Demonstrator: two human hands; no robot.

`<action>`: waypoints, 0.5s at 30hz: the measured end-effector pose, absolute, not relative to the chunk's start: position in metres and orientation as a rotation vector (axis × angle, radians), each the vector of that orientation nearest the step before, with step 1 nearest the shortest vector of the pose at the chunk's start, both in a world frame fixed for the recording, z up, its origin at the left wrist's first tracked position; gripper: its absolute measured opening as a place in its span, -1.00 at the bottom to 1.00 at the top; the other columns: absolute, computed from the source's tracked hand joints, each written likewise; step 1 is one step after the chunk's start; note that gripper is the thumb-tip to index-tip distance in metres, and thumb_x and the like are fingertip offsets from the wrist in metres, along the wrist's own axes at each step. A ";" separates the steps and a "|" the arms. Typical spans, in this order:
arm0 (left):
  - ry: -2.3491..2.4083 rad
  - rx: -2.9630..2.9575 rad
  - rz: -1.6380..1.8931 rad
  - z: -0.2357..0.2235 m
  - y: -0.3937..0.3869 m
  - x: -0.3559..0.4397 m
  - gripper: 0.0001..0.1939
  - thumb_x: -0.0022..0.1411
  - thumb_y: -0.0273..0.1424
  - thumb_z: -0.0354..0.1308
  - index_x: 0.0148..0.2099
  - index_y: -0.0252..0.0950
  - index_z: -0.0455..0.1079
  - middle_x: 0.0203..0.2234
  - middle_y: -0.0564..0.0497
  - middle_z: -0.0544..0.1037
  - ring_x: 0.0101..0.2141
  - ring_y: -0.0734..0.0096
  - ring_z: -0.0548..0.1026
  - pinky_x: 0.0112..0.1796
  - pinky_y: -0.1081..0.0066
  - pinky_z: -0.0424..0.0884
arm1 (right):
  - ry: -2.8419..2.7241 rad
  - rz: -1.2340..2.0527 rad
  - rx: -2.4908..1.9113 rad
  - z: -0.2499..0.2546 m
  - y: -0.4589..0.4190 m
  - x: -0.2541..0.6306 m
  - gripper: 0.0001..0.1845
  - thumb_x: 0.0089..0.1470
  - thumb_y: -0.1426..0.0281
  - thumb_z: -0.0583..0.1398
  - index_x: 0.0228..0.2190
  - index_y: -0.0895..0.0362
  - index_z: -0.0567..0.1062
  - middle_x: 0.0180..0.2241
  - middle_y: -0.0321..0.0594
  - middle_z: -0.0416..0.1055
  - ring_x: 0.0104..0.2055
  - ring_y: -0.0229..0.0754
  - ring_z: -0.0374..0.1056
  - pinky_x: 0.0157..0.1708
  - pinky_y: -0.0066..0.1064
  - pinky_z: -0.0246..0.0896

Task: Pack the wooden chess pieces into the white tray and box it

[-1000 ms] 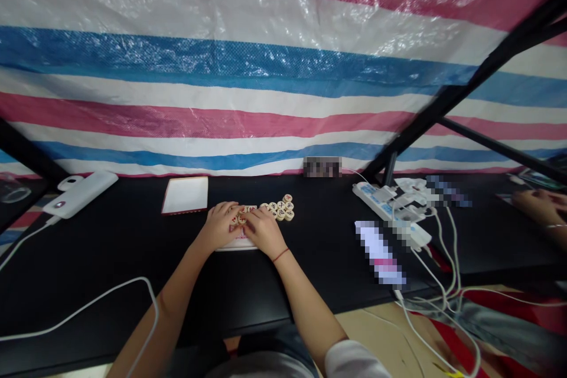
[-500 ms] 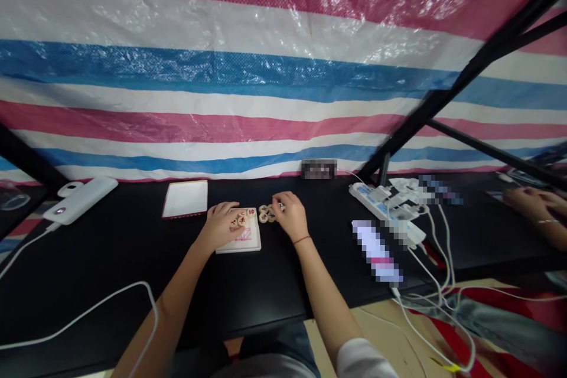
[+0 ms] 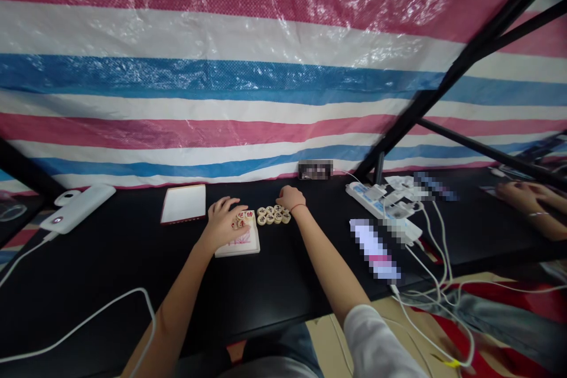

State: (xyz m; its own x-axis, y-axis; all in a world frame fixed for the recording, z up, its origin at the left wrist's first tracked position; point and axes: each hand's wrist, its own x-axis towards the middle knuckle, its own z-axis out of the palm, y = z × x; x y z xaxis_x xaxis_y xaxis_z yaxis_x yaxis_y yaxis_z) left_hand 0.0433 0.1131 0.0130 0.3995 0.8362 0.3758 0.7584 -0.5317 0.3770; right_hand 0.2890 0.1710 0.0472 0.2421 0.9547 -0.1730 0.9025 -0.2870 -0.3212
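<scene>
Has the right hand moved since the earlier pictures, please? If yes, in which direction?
Yes. The right hand has moved right and forward, away from the red-edged white card, and is now just beyond the round xiangqi pieces.

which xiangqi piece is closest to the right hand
The rightmost piece in the cluster's back row, against the right hand; the front-row pieces sit just below the hand.

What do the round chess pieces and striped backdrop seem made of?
The round chess pieces look like pale wood or plastic, smooth with a slight sheen; the look leaves it open. The striped backdrop looks like woven plastic tarp: fine weave texture, crinkled shiny highlights.
</scene>
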 end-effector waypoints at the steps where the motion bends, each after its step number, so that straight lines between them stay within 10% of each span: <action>1: 1.438 2.493 0.862 0.017 0.114 0.046 -0.58 0.09 -0.19 0.24 0.02 -0.08 0.41 0.06 -0.04 0.40 0.14 0.02 0.22 0.10 -0.02 0.14 | -1.764 0.499 -2.342 0.049 0.171 0.288 -0.80 -0.17 0.47 0.28 -0.38 0.19 0.58 -0.25 0.07 0.52 -0.18 0.05 0.47 -0.24 -0.28 0.29; 15: 1.262 2.301 1.191 0.020 0.108 0.073 -0.70 0.33 -0.39 -0.03 0.08 -0.18 0.35 -0.03 -0.05 0.49 -0.03 0.32 0.47 0.01 0.30 0.42 | -1.232 1.135 -1.025 0.024 0.111 0.220 -0.66 -0.10 0.16 0.32 -0.34 0.13 0.46 -0.55 -0.35 0.39 -0.56 -0.32 0.29 -0.57 -0.50 0.20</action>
State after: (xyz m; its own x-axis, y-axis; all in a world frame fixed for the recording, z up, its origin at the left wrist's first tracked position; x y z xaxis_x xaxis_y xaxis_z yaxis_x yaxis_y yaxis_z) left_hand 0.0733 0.1081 0.0196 0.2869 0.7934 0.5368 0.5817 -0.5895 0.5605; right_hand 0.2200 0.1110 0.0241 -0.0059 0.9867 0.1626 -0.0815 0.1616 -0.9835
